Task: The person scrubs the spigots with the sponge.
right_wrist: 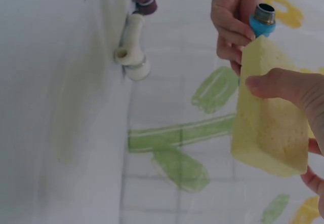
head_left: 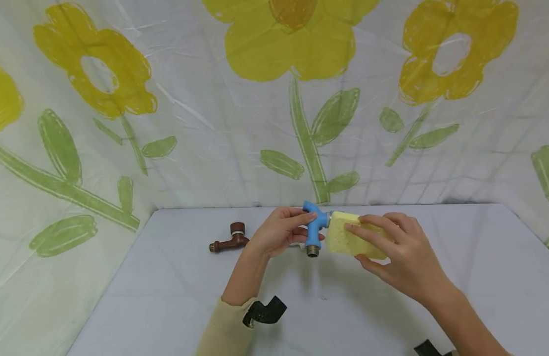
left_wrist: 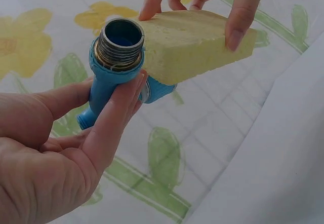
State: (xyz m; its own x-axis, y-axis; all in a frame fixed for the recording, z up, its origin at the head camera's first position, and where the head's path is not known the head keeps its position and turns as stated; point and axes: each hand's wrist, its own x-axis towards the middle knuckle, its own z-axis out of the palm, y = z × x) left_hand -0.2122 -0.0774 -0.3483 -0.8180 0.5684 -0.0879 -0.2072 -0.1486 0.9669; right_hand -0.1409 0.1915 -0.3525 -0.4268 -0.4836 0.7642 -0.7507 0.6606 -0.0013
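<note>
My left hand [head_left: 281, 231] pinches a blue faucet [head_left: 316, 227] above the table, its threaded metal end pointing down in the head view. That open metal end faces the camera in the left wrist view. A pale yellow sponge [head_left: 352, 235] is in my right hand [head_left: 401, 247], gripped between thumb and fingers. The sponge's near end lies against the faucet's side, around the knob part, which it partly hides. In the right wrist view the sponge [right_wrist: 268, 112] covers most of the faucet [right_wrist: 262, 26], leaving its threaded end showing.
A brown faucet [head_left: 232, 240] lies on the white table [head_left: 167, 296] left of my left hand. Behind that hand is a white faucet [right_wrist: 132, 46], mostly hidden in the head view. A flower-painted sheet [head_left: 203, 163] hangs along the table's back edge.
</note>
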